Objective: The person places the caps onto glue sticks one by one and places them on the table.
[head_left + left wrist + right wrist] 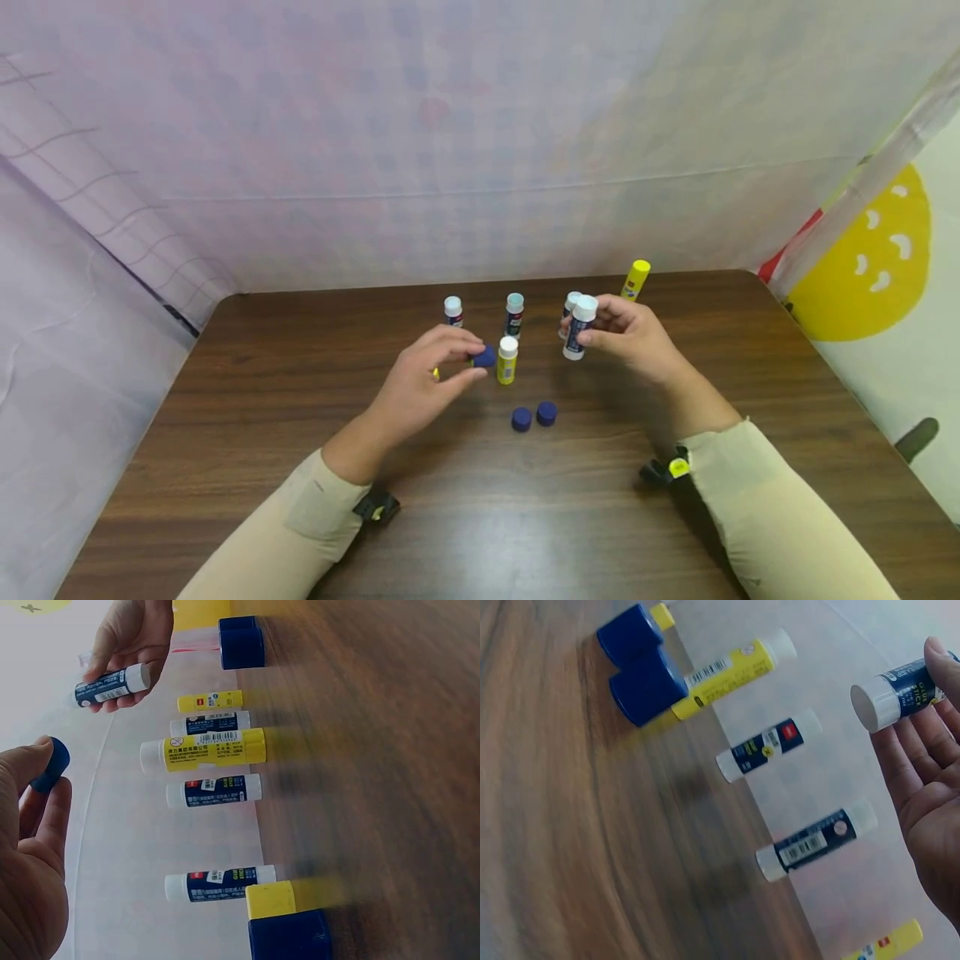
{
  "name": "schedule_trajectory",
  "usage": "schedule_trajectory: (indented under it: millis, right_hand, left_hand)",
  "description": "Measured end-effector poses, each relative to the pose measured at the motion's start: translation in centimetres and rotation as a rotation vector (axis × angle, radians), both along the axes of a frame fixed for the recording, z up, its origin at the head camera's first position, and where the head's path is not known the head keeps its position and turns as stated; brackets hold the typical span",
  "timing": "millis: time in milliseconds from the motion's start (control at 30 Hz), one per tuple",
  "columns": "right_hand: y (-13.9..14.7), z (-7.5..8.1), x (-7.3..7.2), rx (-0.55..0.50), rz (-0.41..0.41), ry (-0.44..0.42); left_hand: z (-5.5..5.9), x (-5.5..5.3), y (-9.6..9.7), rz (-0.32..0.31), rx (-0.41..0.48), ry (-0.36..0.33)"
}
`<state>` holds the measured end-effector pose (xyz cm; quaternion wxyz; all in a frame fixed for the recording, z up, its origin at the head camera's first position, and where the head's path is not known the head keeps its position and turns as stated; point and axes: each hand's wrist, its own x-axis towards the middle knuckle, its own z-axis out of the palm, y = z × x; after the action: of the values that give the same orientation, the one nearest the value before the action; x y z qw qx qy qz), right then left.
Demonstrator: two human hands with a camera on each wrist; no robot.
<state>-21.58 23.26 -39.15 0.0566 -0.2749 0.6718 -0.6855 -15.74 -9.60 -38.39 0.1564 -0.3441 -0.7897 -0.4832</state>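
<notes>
The left hand [408, 387] was found partly open, its thumb and fingertips pinching a round dark-blue plastic cap [483, 357] above the brown wood-grain table [262, 417]. The right hand [637, 342] held a navy-and-white cylindrical glue stick [576, 333] between thumb and fingers, clear of the surface, near upright with a slight tilt. Cap and stick were apart, the cap to the left; which way its hollow side faced could not be told. Two further dark-blue caps [521, 419] stood close together on the near side, with another dark-blue cap [289, 937] beside a small yellow piece [270, 900] beneath the left hand. A yellow glue stick with a white top [507, 363] stood between the hands. Beyond it stood a left navy stick [453, 311], a middle navy stick [514, 315] and a right navy stick [815, 844], the last partly hidden behind the held one. An all-yellow glue stick [636, 280] stood at far right. In the inspector's judgement, good handling called for a firm grip low on the stick's barrel, its top left free, and the cap's mouth squared to its axis before straight, even pressure; a slanted approach risked scraping the rim, and a low sweep could have toppled the yellow stick.
</notes>
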Motion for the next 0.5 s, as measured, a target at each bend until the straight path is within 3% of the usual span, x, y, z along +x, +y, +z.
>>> schedule_trajectory:
  millis: [500]
  right_hand:
    - [-2.0,0.1,1.2,0.080,0.075,0.024]
  left_hand:
    - [0.0,-0.1,0.1,0.009,0.012,0.010]
